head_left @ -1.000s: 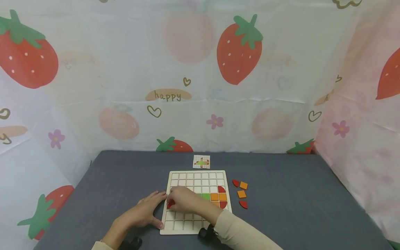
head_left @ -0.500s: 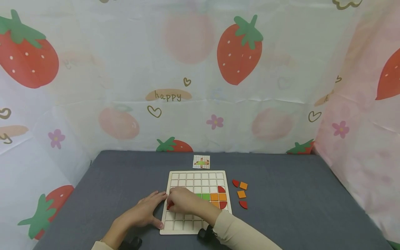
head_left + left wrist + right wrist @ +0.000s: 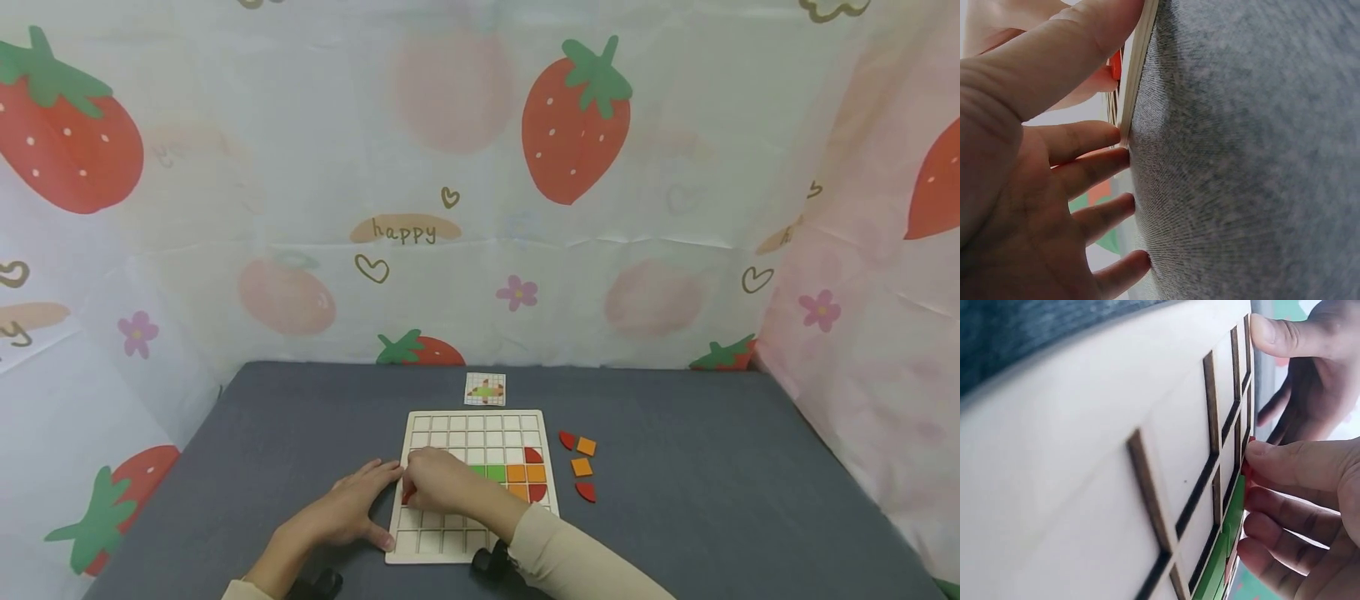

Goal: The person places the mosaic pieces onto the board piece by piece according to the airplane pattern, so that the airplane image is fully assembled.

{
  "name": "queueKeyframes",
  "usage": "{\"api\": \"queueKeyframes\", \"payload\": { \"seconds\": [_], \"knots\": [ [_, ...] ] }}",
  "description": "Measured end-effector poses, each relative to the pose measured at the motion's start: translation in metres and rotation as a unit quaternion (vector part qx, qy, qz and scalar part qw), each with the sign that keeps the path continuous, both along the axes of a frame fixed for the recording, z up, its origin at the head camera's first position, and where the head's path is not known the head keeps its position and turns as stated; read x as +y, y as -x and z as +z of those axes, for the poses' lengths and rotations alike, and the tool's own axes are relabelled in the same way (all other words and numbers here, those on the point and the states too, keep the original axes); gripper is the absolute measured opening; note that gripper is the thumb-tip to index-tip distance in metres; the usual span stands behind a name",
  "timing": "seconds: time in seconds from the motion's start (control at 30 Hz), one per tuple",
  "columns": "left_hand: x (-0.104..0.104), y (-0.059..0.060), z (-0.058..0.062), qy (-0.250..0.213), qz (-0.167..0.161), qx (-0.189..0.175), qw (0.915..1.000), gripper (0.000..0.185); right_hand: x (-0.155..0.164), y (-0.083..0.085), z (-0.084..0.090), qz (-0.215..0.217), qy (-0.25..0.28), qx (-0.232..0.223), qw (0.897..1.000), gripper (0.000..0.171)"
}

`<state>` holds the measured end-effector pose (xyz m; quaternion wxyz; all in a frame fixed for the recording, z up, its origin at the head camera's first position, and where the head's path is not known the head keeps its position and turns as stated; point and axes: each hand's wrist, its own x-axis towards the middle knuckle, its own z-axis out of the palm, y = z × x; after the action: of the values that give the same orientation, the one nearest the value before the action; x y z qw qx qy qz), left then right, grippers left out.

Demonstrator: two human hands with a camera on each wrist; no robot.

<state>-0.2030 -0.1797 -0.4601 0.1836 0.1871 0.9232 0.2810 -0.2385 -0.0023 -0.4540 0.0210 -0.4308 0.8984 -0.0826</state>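
Note:
A pale wooden grid board (image 3: 431,546) lies on the table. At its left edge my right hand (image 3: 442,482) pinches a red tile (image 3: 1248,467) between thumb and fingers, right down at the board's surface. The hand covers most of that tile in the head view. My left hand (image 3: 345,504) steadies the same edge, its fingers straight and spread, with thumb (image 3: 1094,31) and fingertips against the rim. In the grid sit green tiles (image 3: 496,473), orange tiles (image 3: 536,473) and, at the right, two red quarter-circle tiles (image 3: 533,456). My right forearm hides part of the board.
Right of the board lie two loose orange squares (image 3: 582,467) and two loose red quarter-circles (image 3: 586,492). Behind it is a small pattern card (image 3: 485,389). The grey tabletop (image 3: 675,467) meets a strawberry-print curtain (image 3: 570,308) at the back.

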Motion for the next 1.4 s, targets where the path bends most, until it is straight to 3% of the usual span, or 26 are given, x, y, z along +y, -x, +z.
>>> {"api": "queueKeyframes", "payload": {
  "seconds": [0.33, 0.53, 0.87, 1.1, 1.4],
  "knots": [
    [-0.002, 0.000, -0.001, -0.003, -0.004, 0.015, 0.9999, 0.098, 0.007, 0.001, 0.008, -0.010, 0.003, -0.007, 1.000, 0.016],
    [0.000, 0.000, -0.001, -0.002, -0.004, 0.010, 0.9999, 0.099, 0.026, 0.013, 0.024, -0.046, 0.044, -0.055, 0.996, 0.021],
    [0.001, 0.002, -0.001, 0.017, 0.011, 0.003, 0.9998, 0.099, 0.070, 0.026, 0.036, -0.084, 0.133, -0.121, 0.980, 0.023],
    [0.002, 0.002, 0.000, 0.017, 0.018, -0.004, 0.9997, 0.099, 0.098, 0.030, 0.043, -0.108, 0.191, -0.117, 0.969, 0.020],
    [0.003, 0.001, 0.001, 0.015, 0.025, -0.010, 0.9995, 0.098, 0.130, 0.038, 0.049, -0.169, 0.229, -0.118, 0.951, 0.018]
  ]
}}
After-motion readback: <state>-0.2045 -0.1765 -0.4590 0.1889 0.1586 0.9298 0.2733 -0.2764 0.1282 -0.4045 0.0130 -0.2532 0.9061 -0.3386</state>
